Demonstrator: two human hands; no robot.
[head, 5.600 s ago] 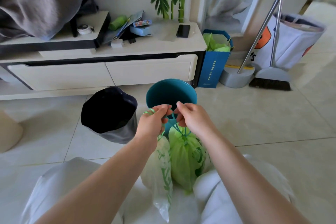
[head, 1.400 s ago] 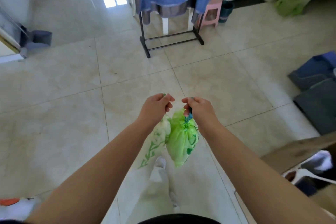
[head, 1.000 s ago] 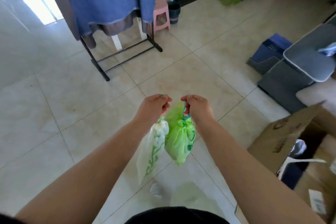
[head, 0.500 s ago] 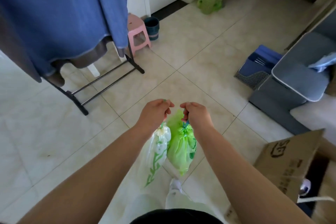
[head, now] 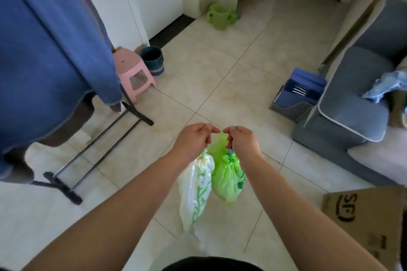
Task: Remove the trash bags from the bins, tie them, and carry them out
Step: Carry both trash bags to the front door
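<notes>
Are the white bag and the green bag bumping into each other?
Touching. In the head view the white bag and the green bag hang side by side, their sides pressed together with no floor showing between them near the top.

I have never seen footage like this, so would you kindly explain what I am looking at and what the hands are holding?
There is no machine here: a person wears a wide-angle camera on the head, looking forward and down at their own bare arms. The left hand pinches the tied top of a white trash bag with green print; the right hand holds a tied green trash bag. Both bags hang above a tiled floor. Around it stand a pink stool, a green basket, a clothes rack with blue cloth, a grey sofa and a cardboard box.
</notes>
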